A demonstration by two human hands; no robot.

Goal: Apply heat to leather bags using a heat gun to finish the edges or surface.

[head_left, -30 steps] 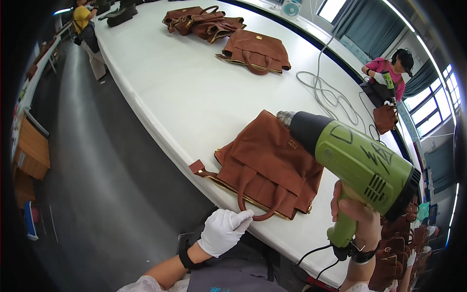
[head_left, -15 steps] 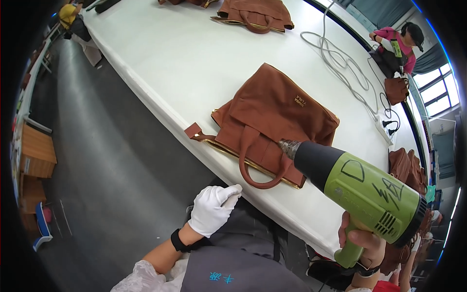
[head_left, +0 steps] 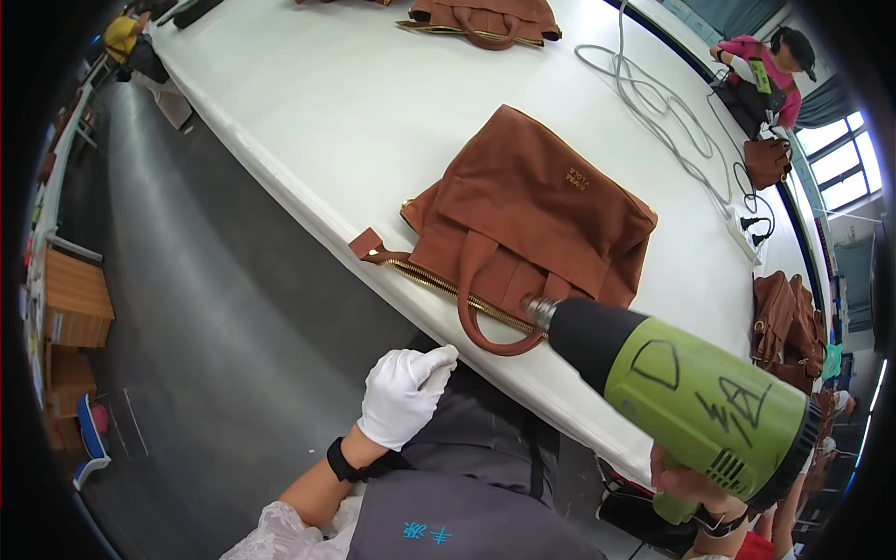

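A green and black heat gun [head_left: 695, 383] is in my right hand [head_left: 695, 487], whose fingers wrap round the grip, partly hidden by the gun's body. Its metal nozzle points left, above the brown leather handbag [head_left: 551, 201]. The bag lies on the white table, its two rounded handles [head_left: 469, 289] and brass zipper [head_left: 429, 280] toward the near edge. Part of one handle is hidden behind the gun. My left hand [head_left: 403, 394], in a white glove, is held closed beside the table edge, apart from the bag. Nothing shows between its fingers.
Another brown handbag [head_left: 485, 21] lies at the table's far end. A grey cable [head_left: 644, 93] loops toward a white power strip [head_left: 744, 233]. More brown bags [head_left: 789, 322] stand at the right. Across the table, a person [head_left: 765, 75] in pink holds a similar heat gun.
The heat gun has swung left and slightly lower, its nozzle nearer the zipper and handle. My left hand stays closed, almost in place. The view has shifted slightly.
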